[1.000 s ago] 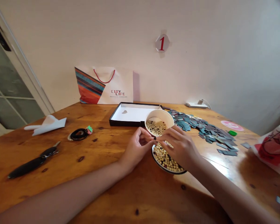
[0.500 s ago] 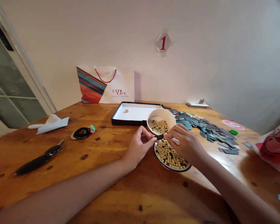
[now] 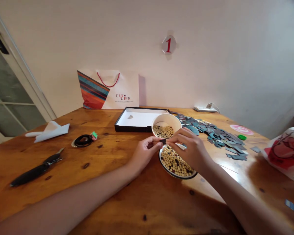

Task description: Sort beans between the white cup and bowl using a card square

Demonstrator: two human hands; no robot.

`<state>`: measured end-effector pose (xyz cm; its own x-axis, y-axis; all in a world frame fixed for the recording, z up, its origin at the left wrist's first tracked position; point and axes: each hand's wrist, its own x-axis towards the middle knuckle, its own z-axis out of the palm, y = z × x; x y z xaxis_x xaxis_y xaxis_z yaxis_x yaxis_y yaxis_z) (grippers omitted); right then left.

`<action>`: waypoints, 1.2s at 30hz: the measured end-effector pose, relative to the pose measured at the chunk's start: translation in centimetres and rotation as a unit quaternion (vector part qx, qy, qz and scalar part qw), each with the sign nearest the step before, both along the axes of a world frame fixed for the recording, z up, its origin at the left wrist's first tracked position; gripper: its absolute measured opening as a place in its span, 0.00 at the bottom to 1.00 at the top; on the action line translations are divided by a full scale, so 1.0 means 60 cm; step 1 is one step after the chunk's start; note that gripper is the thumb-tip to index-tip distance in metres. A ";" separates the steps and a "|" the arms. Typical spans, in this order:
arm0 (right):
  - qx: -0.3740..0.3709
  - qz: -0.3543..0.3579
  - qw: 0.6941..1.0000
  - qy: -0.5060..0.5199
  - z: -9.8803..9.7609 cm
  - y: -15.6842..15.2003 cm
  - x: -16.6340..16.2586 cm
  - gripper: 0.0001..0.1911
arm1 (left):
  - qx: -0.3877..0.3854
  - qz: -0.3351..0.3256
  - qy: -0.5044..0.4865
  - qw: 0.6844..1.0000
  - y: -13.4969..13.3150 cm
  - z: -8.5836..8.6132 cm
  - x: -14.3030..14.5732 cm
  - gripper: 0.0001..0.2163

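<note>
My left hand (image 3: 144,153) and my right hand (image 3: 189,148) meet over a dark-rimmed bowl (image 3: 164,165) filled with pale beans and some dark ones. Both pinch a small dark piece (image 3: 163,141) between their fingertips, just above the bowl's far rim. Right behind it stands a white paper cup (image 3: 167,120) with beans in the bottom.
A black tray (image 3: 120,121) with a white floor lies behind the cup. Several dark tiles (image 3: 215,135) spread to the right. A striped paper bag (image 3: 107,89), a white folded paper (image 3: 49,130), a black ring (image 3: 83,141), a dark tool (image 3: 34,171) and a plastic bag (image 3: 286,151) lie around the wooden table (image 3: 107,182).
The two hands have drawn closer together; their fingertips now meet on the small dark piece, which sits a little higher above the bowl.
</note>
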<state>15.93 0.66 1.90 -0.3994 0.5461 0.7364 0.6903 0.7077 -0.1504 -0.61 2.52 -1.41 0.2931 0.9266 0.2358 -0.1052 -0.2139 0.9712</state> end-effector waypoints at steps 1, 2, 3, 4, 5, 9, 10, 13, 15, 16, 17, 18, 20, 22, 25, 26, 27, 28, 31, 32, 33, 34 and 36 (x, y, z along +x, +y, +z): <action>0.004 -0.004 1.000 -0.013 -0.001 0.000 -0.004 0.06 | 0.006 0.000 0.007 1.000 -0.001 0.001 0.000 0.10; 0.009 -0.008 1.000 -0.027 -0.002 0.000 -0.008 0.07 | 0.010 -0.002 0.013 1.000 -0.002 0.002 0.000 0.10; 0.014 -0.012 0.999 -0.043 -0.003 0.000 -0.010 0.07 | 0.014 -0.005 0.014 1.000 -0.003 0.003 0.000 0.11; 0.021 -0.016 0.998 -0.059 -0.004 0.000 -0.012 0.08 | 0.017 -0.009 0.011 1.000 -0.003 0.003 0.000 0.11; 0.028 -0.021 0.997 -0.075 -0.005 -0.001 -0.014 0.08 | 0.019 -0.015 0.007 1.000 -0.003 0.003 0.000 0.12; 0.065 -0.044 0.989 -0.127 -0.007 -0.003 -0.015 0.08 | 0.016 -0.019 0.000 1.000 -0.003 0.002 -0.001 0.14; 0.067 -0.051 0.988 -0.128 -0.008 -0.003 -0.014 0.08 | 0.014 -0.018 0.001 1.000 -0.003 0.001 -0.001 0.14; 0.061 -0.070 0.990 -0.109 -0.008 -0.004 -0.013 0.08 | 0.015 -0.013 0.000 1.000 -0.003 0.002 -0.001 0.15; 0.057 -0.078 0.990 -0.099 -0.007 -0.004 -0.013 0.08 | 0.019 -0.009 -0.003 1.000 -0.005 0.002 -0.001 0.14; 0.055 -0.079 0.991 -0.096 -0.007 -0.004 -0.014 0.08 | 0.021 -0.007 -0.005 1.000 -0.006 0.003 -0.001 0.14; 0.053 -0.079 0.991 -0.096 -0.006 -0.004 -0.014 0.08 | 0.023 -0.008 -0.006 1.000 -0.006 0.003 0.000 0.14; 0.052 -0.077 0.991 -0.098 -0.006 -0.004 -0.015 0.08 | 0.025 -0.009 -0.007 1.000 -0.007 0.003 0.000 0.14; 0.054 -0.077 0.990 -0.104 -0.006 -0.004 -0.015 0.08 | 0.030 -0.010 -0.008 0.999 -0.007 0.003 0.000 0.14; 0.058 -0.088 0.989 -0.101 -0.006 -0.004 -0.014 0.08 | 0.033 -0.009 -0.007 0.999 -0.007 0.002 0.001 0.14; 0.059 -0.101 0.989 -0.085 -0.006 -0.003 -0.012 0.09 | 0.035 -0.005 -0.006 0.999 -0.006 0.001 0.002 0.15; 0.057 -0.098 0.990 -0.088 -0.007 -0.003 -0.013 0.09 | 0.035 -0.005 -0.006 0.999 -0.006 0.001 0.002 0.15; 0.057 -0.092 0.990 -0.093 -0.007 -0.003 -0.013 0.08 | 0.036 -0.004 -0.007 0.999 -0.006 0.001 0.002 0.15; 0.058 -0.087 0.989 -0.100 -0.007 -0.003 -0.013 0.08 | 0.036 -0.002 -0.008 0.999 -0.006 0.001 0.002 0.15; 0.070 -0.098 0.988 -0.099 -0.006 -0.003 -0.013 0.08 | 0.032 -0.002 -0.012 0.999 -0.006 0.002 0.003 0.14; 0.075 -0.107 0.987 -0.090 -0.006 -0.002 -0.013 0.08 | 0.031 -0.004 -0.013 0.999 -0.006 0.002 0.003 0.14; 0.077 -0.113 0.987 -0.083 -0.006 -0.002 -0.013 0.08 | 0.029 -0.007 -0.014 0.999 -0.007 0.002 0.003 0.14; 0.077 -0.115 0.987 -0.082 -0.005 -0.003 -0.013 0.08 | 0.028 -0.009 -0.015 0.999 -0.007 0.003 0.004 0.14; 0.074 -0.104 0.987 -0.096 -0.005 -0.004 -0.014 0.08 | 0.027 -0.012 -0.014 0.999 -0.008 0.004 0.004 0.15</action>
